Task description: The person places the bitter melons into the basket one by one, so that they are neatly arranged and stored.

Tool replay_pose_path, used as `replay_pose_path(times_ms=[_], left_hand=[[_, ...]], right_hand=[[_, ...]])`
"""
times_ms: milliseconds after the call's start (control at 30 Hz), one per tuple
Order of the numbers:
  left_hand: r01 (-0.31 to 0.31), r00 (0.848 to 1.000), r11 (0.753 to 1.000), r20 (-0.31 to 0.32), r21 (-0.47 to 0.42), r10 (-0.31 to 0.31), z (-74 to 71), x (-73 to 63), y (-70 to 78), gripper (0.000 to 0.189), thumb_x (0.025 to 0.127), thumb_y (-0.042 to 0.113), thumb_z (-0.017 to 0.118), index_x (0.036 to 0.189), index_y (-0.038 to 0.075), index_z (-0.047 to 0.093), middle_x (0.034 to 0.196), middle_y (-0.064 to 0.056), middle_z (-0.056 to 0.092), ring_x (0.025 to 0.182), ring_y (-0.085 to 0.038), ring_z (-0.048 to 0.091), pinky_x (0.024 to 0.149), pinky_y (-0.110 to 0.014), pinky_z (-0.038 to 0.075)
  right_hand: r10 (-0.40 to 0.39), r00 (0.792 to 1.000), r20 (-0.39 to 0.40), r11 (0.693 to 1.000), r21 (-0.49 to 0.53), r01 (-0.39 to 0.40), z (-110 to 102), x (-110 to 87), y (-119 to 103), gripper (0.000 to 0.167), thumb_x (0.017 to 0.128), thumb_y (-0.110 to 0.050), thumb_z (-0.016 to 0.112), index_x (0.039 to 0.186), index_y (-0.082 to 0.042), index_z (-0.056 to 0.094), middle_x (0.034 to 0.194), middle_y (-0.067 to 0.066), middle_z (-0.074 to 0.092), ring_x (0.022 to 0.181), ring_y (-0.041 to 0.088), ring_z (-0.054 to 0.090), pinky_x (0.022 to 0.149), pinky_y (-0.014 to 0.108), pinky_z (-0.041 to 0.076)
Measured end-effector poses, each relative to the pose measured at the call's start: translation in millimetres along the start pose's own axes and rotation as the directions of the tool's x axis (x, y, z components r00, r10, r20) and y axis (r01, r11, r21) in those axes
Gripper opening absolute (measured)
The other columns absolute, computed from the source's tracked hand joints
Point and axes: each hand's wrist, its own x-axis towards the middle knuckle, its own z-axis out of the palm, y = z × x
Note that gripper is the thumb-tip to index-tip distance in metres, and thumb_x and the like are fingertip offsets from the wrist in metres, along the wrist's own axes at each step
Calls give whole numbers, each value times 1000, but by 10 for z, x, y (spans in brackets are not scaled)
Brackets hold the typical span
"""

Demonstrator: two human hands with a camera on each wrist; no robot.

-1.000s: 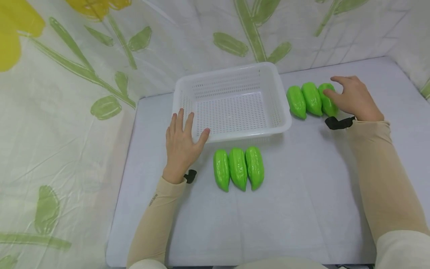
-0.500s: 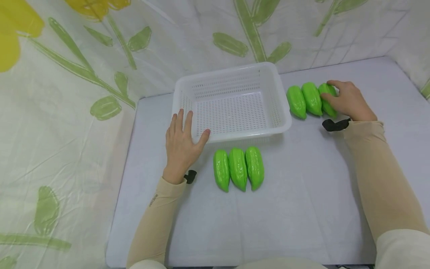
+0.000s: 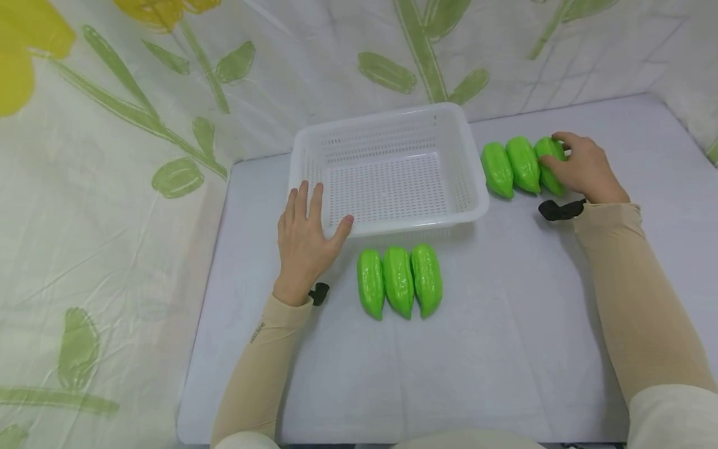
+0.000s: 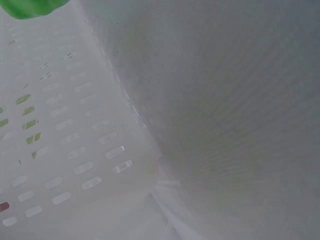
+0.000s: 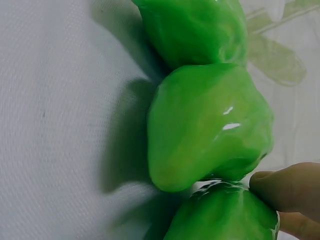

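In the head view my right hand (image 3: 586, 168) grips the rightmost of three glossy green pepper-like vegetables (image 3: 546, 163), thumb on its left side and a finger at its far end. That vegetable lies against the middle one (image 3: 523, 164), with the third (image 3: 497, 169) beside the basket. In the right wrist view the thumb (image 5: 287, 187) presses the side of the held vegetable (image 5: 222, 217). My left hand (image 3: 305, 240) spreads its fingers over the front left corner of the white perforated basket (image 3: 392, 227), holding nothing. The left wrist view shows the basket's slotted wall (image 4: 55, 120).
Three more such green vegetables (image 3: 398, 282) lie side by side in front of the basket. A white cloth covers the table (image 3: 477, 374). Behind it hangs a flower-patterned curtain (image 3: 314, 56), close to the basket's back rim.
My right hand has moved slightly left, and its thumb and fingers have closed round the rightmost green vegetable. My left hand has stayed at the basket's corner.
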Motion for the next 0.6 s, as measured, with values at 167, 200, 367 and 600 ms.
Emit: replay_pose_path(times_ms=[167, 200, 367, 600], left_hand=[[-3, 1000, 1000, -6, 10, 3, 11, -7, -3, 83, 97, 65, 50, 156, 7, 44, 164, -23, 37, 152, -46, 34, 109, -68, 39], [-3, 1000, 1000, -8, 13, 3, 13, -9, -3, 83, 97, 65, 50, 156, 7, 44, 164, -23, 37, 152, -46, 34, 108, -68, 40], [1, 1000, 1000, -4, 21, -1, 13, -10, 1, 83, 97, 65, 48, 156, 7, 44, 165, -23, 36, 152, -46, 34, 108, -67, 40], [-6, 1000, 1000, -10, 30, 6, 19, -8, -2, 83, 97, 65, 48, 156, 7, 44, 164, -23, 37, 151, -46, 35, 107, -67, 41]], right_hand=[[-3, 1000, -24, 1000, 21, 3, -40, -28, -34, 76, 105, -40, 47, 165, -3, 20, 163, 36, 28, 139, 61, 39, 105, 73, 38], [-6, 999, -35, 1000, 22, 7, -51, -36, -46, 75, 105, -39, 48, 165, -3, 21, 163, 36, 29, 138, 61, 40, 104, 72, 39], [-25, 995, -95, 999, 24, 27, -106, -100, -145, 72, 104, -36, 49, 164, -4, 26, 158, 36, 37, 132, 57, 48, 97, 65, 42], [-11, 987, -161, 996, 90, 26, -174, -255, -405, 70, 102, -39, 53, 164, -16, 33, 160, 24, 43, 131, 44, 51, 81, 30, 41]])
